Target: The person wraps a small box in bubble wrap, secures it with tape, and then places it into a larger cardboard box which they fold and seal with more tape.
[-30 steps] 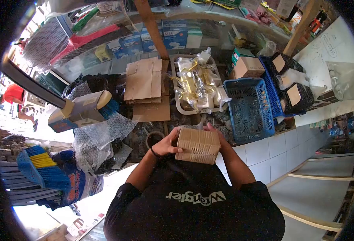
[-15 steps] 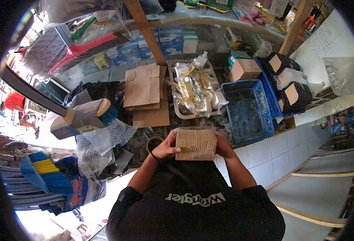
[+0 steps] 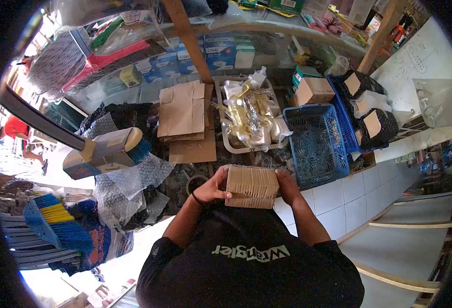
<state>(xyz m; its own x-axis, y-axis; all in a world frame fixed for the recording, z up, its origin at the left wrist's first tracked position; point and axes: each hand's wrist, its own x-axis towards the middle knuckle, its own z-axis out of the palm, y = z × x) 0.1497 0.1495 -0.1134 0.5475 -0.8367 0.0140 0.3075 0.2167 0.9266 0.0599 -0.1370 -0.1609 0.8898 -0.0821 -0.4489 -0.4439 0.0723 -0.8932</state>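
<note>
A small brown cardboard box [image 3: 251, 187] is held close in front of my chest, over the near edge of the counter. My left hand [image 3: 214, 188] grips its left side, the thumb lying on the near face. On the opposite side my right hand [image 3: 287, 187] presses against the box, its fingertips partly hidden behind it. Beyond the box stands a white tray [image 3: 228, 141] with clear plastic packets and gold-coloured pieces. Flattened cardboard pieces [image 3: 183, 110] are stacked left of that tray. A roll of tape [image 3: 195, 183] lies near my left wrist.
To the right is a blue plastic basket [image 3: 316, 146], with a brown box [image 3: 314, 91] behind it. Bubble wrap [image 3: 136, 177] and a broom head in a cardboard sleeve [image 3: 103, 153] are at the left. A wooden post [image 3: 187, 41] rises at the back of the counter.
The box and both hands have shifted very slightly toward the right and down in view. The grip on the box stays the same.
</note>
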